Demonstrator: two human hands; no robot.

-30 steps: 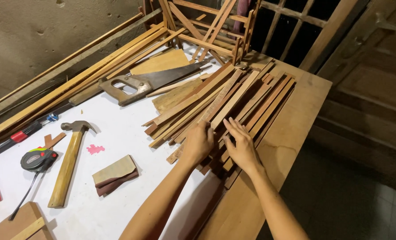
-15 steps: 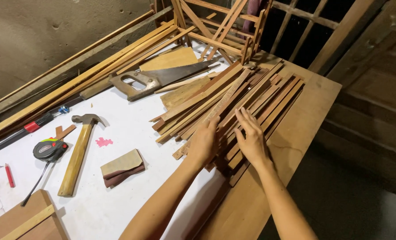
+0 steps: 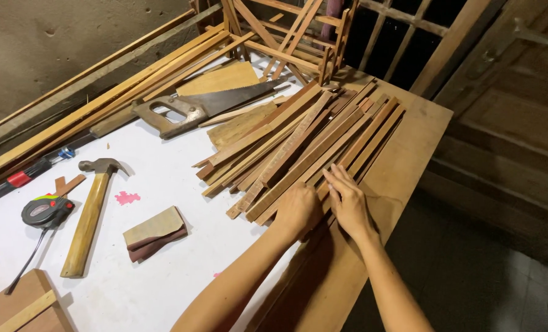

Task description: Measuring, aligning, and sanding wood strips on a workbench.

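Overhead, both open-gripped hands, left hand (image 3: pixel 297 210) and right hand (image 3: pixel 349 203), press wooden slats (image 3: pixel 298 141) on a white-topped workbench (image 3: pixel 163 283) beside a concrete wall (image 3: pixel 52 55).

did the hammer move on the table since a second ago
No. The hammer lies in the same spot between the tape measure and the sanding block; only the camera view shifted, while both hands rest on the wood strips.

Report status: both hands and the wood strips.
Left hand and right hand flat on pile of thin brown wooden strips. Nothing gripped. Hand saw lies beyond the pile.
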